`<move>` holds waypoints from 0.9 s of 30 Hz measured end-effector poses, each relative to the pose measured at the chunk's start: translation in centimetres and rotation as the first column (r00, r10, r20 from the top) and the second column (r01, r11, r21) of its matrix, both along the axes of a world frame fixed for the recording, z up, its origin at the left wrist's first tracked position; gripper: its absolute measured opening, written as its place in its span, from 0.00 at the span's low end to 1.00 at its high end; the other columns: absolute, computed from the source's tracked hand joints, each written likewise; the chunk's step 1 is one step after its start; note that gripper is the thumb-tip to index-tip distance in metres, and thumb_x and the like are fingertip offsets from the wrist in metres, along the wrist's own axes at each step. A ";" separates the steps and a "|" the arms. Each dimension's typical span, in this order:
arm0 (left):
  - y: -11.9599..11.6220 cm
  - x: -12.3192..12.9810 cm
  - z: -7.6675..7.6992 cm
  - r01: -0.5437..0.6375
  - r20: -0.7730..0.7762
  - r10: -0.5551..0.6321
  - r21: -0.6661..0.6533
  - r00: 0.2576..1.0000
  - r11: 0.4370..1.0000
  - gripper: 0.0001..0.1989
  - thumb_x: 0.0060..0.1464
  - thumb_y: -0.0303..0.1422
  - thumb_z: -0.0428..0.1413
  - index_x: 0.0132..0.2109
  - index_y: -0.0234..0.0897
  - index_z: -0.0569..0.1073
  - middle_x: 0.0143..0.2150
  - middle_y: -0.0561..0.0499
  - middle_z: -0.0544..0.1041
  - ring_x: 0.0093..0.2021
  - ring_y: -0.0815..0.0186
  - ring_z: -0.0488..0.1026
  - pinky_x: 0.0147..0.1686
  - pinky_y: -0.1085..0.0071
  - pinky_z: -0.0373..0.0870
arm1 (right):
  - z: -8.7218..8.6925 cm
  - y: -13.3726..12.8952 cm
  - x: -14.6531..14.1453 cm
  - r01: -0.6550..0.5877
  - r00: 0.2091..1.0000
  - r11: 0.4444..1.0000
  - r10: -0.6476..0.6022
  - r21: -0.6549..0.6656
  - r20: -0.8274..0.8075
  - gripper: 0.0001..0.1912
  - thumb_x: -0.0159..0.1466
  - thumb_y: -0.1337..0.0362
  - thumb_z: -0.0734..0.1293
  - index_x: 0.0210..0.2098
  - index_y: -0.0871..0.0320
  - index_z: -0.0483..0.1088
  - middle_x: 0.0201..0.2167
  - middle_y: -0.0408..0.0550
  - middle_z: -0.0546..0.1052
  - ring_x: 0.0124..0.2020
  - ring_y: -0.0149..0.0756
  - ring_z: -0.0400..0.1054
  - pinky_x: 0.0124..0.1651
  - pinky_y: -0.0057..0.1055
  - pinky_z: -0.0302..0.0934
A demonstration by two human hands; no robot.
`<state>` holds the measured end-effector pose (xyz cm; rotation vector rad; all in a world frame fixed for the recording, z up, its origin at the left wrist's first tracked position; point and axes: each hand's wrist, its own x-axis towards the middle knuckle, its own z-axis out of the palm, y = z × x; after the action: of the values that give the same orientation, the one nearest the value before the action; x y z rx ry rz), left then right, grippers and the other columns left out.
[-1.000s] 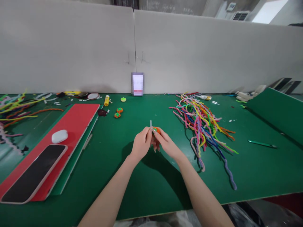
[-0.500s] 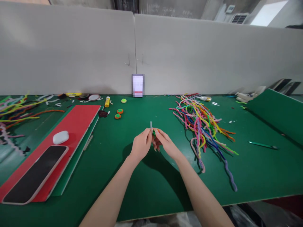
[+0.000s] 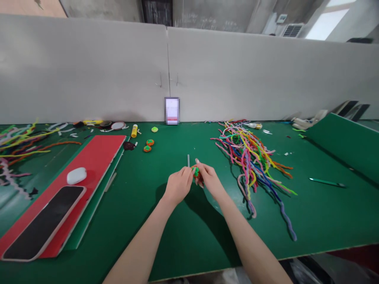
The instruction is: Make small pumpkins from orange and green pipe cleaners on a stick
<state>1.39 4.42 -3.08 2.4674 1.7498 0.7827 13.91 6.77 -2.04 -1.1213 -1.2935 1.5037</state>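
Both our forearms reach forward from the bottom of the view and slant inward, so that our left hand (image 3: pixel 179 184) and our right hand (image 3: pixel 211 180) meet over the middle of the green table (image 3: pixel 124 221). Between them sits a small orange-and-green piece (image 3: pixel 196 170), held at our fingertips. Our left hand is palm down, its fingers bent and pressed together, pinching the piece's left side. Our right hand turns inward, thumb and index finger closed at the piece's right side — the index finger points forward, and other fingertips curl beneath; we cannot tell exactly how they press.

A grey strip (image 3: pixel 188 160) points away from us just beyond our left fingertips — whether they touch it, we cannot tell. Two orange-and-green discs (image 3: pixel 148 145) lie ahead and to the left, near a yellow glue stick (image 3: pixel 134 131). A loose heap of coloured pipe cleaners (image 3: pixel 247 148) spreads to our right.
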 end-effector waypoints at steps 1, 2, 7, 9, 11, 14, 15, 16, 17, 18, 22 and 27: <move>0.0 0.0 -0.1 -0.003 -0.001 0.003 0.013 1.000 1.000 0.16 0.61 0.33 0.34 0.31 0.36 0.63 0.27 0.51 0.69 0.25 0.69 0.67 0.24 0.74 0.55 | 0.0 -0.1 -0.1 0.008 1.000 1.000 -0.008 0.022 0.010 0.21 0.58 0.47 0.57 0.26 0.59 0.63 0.10 0.37 0.62 0.08 0.22 0.51 0.10 0.21 0.43; 0.0 0.0 -0.1 -0.004 -0.003 0.004 0.024 1.000 1.000 0.16 0.61 0.33 0.34 0.31 0.36 0.63 0.27 0.51 0.70 0.25 0.69 0.67 0.24 0.74 0.55 | 0.0 -0.1 -0.1 0.014 1.000 0.999 -0.014 0.038 0.016 0.21 0.58 0.46 0.56 0.26 0.59 0.63 0.10 0.37 0.61 0.08 0.22 0.51 0.10 0.21 0.43; 0.1 0.0 -0.3 0.008 -0.041 -0.004 0.083 0.999 0.997 0.16 0.61 0.32 0.35 0.31 0.35 0.63 0.26 0.51 0.70 0.23 0.69 0.67 0.22 0.73 0.55 | 0.0 -0.2 -0.3 -0.036 0.999 0.999 0.037 0.022 -0.015 0.20 0.57 0.46 0.58 0.24 0.58 0.59 0.08 0.33 0.55 0.09 0.22 0.47 0.11 0.21 0.39; 0.1 0.0 -0.3 0.004 -0.058 0.003 0.115 0.998 0.993 0.16 0.61 0.32 0.35 0.31 0.35 0.64 0.26 0.51 0.70 0.24 0.68 0.68 0.22 0.73 0.55 | 0.1 -0.3 -0.3 -0.063 0.997 0.998 0.063 -0.011 -0.038 0.19 0.57 0.47 0.58 0.25 0.58 0.58 0.09 0.33 0.54 0.10 0.22 0.45 0.12 0.21 0.38; 0.1 0.1 -0.3 -0.015 -0.076 0.025 0.138 0.997 0.990 0.16 0.61 0.32 0.35 0.31 0.35 0.64 0.26 0.51 0.70 0.24 0.68 0.68 0.22 0.73 0.56 | 0.2 -0.4 -0.3 -0.086 0.994 0.995 0.083 -0.040 -0.070 0.19 0.57 0.47 0.58 0.26 0.57 0.58 0.10 0.32 0.53 0.11 0.22 0.45 0.14 0.21 0.38; 0.1 0.1 -0.3 -0.054 -0.092 0.067 0.140 0.993 0.989 0.16 0.61 0.32 0.36 0.31 0.35 0.65 0.26 0.51 0.71 0.24 0.68 0.69 0.22 0.73 0.57 | 0.1 -0.5 -0.2 -0.126 0.986 0.991 0.121 -0.043 -0.114 0.19 0.58 0.48 0.58 0.27 0.58 0.58 0.14 0.33 0.52 0.14 0.22 0.44 0.16 0.22 0.39; 0.1 0.1 -0.3 -0.061 -0.084 0.073 0.140 0.994 0.988 0.16 0.61 0.32 0.36 0.32 0.35 0.65 0.27 0.51 0.72 0.25 0.68 0.69 0.23 0.73 0.58 | 0.1 -0.5 -0.2 -0.139 0.983 0.989 0.133 -0.040 -0.128 0.18 0.58 0.48 0.58 0.27 0.58 0.59 0.15 0.34 0.51 0.15 0.22 0.44 0.17 0.22 0.39; 0.1 0.2 -0.3 -0.062 -0.067 0.072 0.141 0.995 0.988 0.15 0.61 0.32 0.36 0.34 0.35 0.65 0.28 0.51 0.73 0.26 0.68 0.70 0.23 0.74 0.59 | 0.0 -0.5 -0.2 -0.152 0.979 0.988 0.144 -0.041 -0.144 0.18 0.58 0.48 0.59 0.28 0.58 0.59 0.16 0.34 0.50 0.16 0.22 0.44 0.17 0.22 0.39; 0.1 0.2 -0.3 -0.059 -0.041 0.066 0.142 0.997 0.988 0.15 0.60 0.31 0.36 0.35 0.35 0.66 0.31 0.50 0.74 0.27 0.68 0.71 0.24 0.74 0.60 | 0.0 -0.5 -0.2 -0.163 0.975 0.985 0.153 -0.048 -0.163 0.18 0.57 0.48 0.59 0.29 0.58 0.60 0.16 0.34 0.50 0.16 0.22 0.43 0.18 0.22 0.38; 0.1 0.2 -0.4 -0.055 -0.011 0.057 0.140 0.998 0.989 0.14 0.60 0.31 0.37 0.36 0.35 0.66 0.34 0.50 0.75 0.28 0.68 0.72 0.25 0.74 0.61 | 0.0 -0.5 -0.1 -0.175 0.970 0.983 0.162 -0.058 -0.181 0.18 0.57 0.48 0.60 0.31 0.58 0.60 0.17 0.34 0.49 0.16 0.22 0.42 0.18 0.22 0.37; 0.1 0.1 -0.4 -0.033 0.100 0.023 0.098 0.995 0.995 0.12 0.59 0.31 0.39 0.39 0.35 0.66 0.41 0.49 0.75 0.33 0.68 0.73 0.27 0.74 0.65 | -0.1 -0.4 -0.2 -0.190 0.965 0.979 0.174 -0.067 -0.197 0.18 0.57 0.48 0.60 0.34 0.58 0.61 0.17 0.34 0.47 0.16 0.23 0.39 0.18 0.23 0.34; 0.1 0.1 -0.3 0.001 0.173 -0.009 0.047 0.985 0.999 0.11 0.59 0.31 0.40 0.38 0.36 0.66 0.42 0.49 0.74 0.36 0.67 0.73 0.28 0.75 0.65 | -0.3 -0.4 -0.4 -0.118 0.985 0.991 0.109 -0.058 -0.133 0.20 0.57 0.46 0.58 0.33 0.59 0.62 0.16 0.34 0.48 0.16 0.23 0.43 0.18 0.23 0.39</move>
<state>1.48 4.55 -3.36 2.3494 1.6832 1.0152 13.53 6.42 -2.39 -0.9867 -1.2440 1.6853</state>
